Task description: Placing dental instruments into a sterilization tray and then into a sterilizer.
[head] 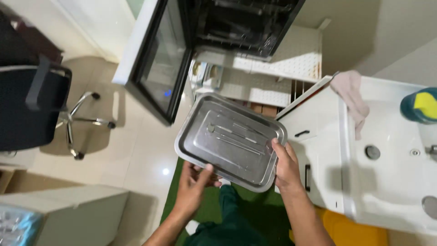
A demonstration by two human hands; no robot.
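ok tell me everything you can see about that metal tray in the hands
The metal tray is a shallow rectangular pan of shiny, steel-like metal with rounded corners and a raised, rolled rim. It is held in the air, turned at an angle, above the floor in front of an open dark cabinet with a glass door. Several thin metal instruments lie on its flat bottom. The left hand grips its near edge from below and the right hand holds the right edge, thumb on the rim.
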